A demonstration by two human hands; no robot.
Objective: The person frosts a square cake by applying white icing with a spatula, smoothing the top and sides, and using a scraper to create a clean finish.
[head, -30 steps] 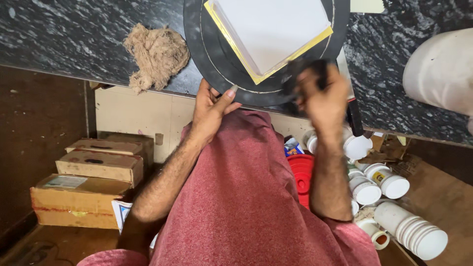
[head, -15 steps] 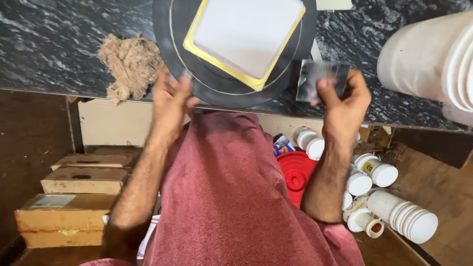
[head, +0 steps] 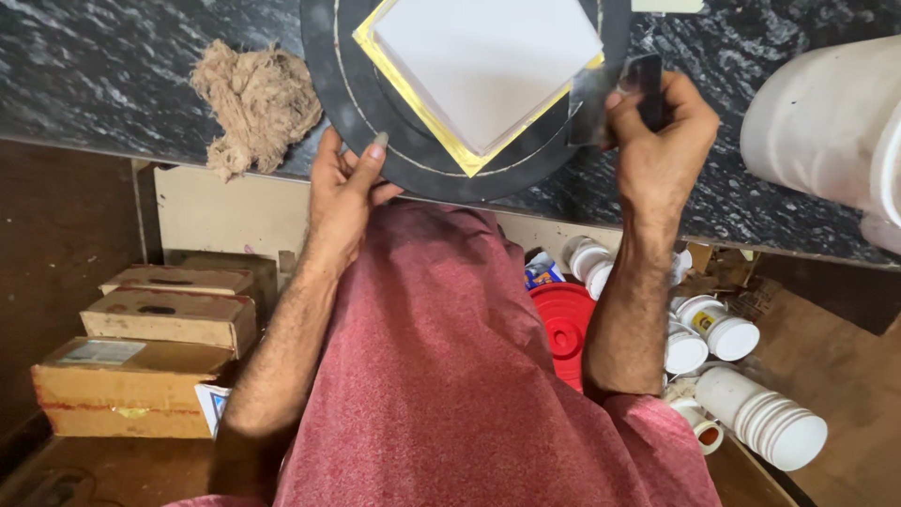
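Black round disc [head: 375, 122] lies at the near edge of the dark stone worktop [head: 113, 84], bearing a white square sheet [head: 483, 66] on a yellow-edged square. Left hand [head: 343, 192] grips the disc's near rim, thumb on top, fingers curled beneath. Right hand [head: 662, 141] is closed around a small dark flat piece [head: 643, 80] just beside the disc's right rim. A wad of tan fibre [head: 258, 103] sits left of the disc; a white bucket [head: 826, 122] stands toward the right edge.
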